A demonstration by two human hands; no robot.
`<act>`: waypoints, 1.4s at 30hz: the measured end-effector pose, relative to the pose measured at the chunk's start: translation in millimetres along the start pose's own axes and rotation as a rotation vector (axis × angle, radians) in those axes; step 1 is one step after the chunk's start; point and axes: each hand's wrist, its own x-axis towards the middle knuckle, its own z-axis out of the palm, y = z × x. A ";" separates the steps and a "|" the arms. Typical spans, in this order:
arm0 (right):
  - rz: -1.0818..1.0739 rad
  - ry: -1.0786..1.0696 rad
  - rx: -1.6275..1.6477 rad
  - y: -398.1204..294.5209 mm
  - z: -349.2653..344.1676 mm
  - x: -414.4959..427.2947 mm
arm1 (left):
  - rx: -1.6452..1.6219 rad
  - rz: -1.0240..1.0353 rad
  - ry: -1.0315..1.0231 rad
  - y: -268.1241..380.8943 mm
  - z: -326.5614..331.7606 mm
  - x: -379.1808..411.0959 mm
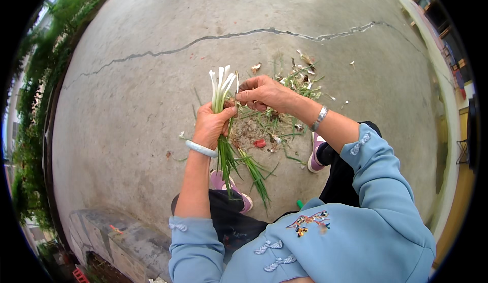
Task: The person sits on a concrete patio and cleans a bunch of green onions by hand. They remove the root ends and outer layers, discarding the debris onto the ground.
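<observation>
My left hand point(215, 121) is closed around a bunch of green onions point(220, 88), white ends up and green leaves hanging below. Beside it on the right, my right hand point(259, 93) pinches a single thin stalk point(237, 81) with a brownish tip between thumb and fingers. On the concrete beneath lies a heap of onion trimmings point(301, 83), with roots, peeled skins and cut leaves. More green onion leaves point(257, 176) lie on the ground between my feet.
A red scrap point(260, 143) lies among the trimmings. My purple shoes point(315, 155) stand on either side. A long crack point(228, 36) crosses the concrete ahead. A low stone edge point(126, 237) is at lower left, with green plants point(34, 130) along the left side.
</observation>
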 end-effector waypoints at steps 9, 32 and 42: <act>-0.011 -0.015 0.014 5.6 -2.4 4.3 | -0.020 0.025 -0.002 -2.2 2.1 0.9; -0.061 -0.008 0.119 5.9 0.3 3.7 | -0.190 -0.022 -0.095 -3.0 -6.8 3.1; -0.044 0.110 0.073 3.3 11.0 -0.6 | -0.177 -0.014 -0.073 -5.5 -5.9 4.3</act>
